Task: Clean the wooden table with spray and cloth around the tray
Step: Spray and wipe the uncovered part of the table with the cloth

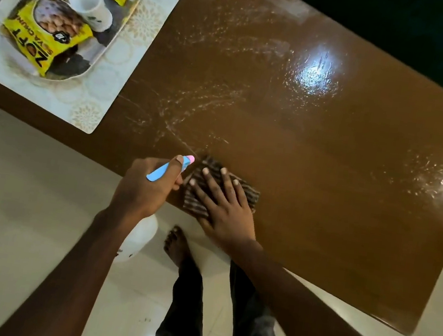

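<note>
- The striped brown cloth (195,203) lay at the near edge of the glossy brown wooden worktop (325,188), whose droplet-streaked surface stretched right.
- The right hand (224,206) pressed it flat, fingers straight.
- The left hand (142,186) gripped a white spray bottle (139,237) by its blue trigger.
- The pale oval tray (103,51) sat well apart, far left, on a patterned mat (105,91).

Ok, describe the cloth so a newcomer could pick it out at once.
Start at the brown table and go to its near edge, far from the tray at the other end. There the right hand lies flat on the cloth, beside the spray bottle in the left hand. It alone is striped: small, folded, brown with pale lines.
</note>
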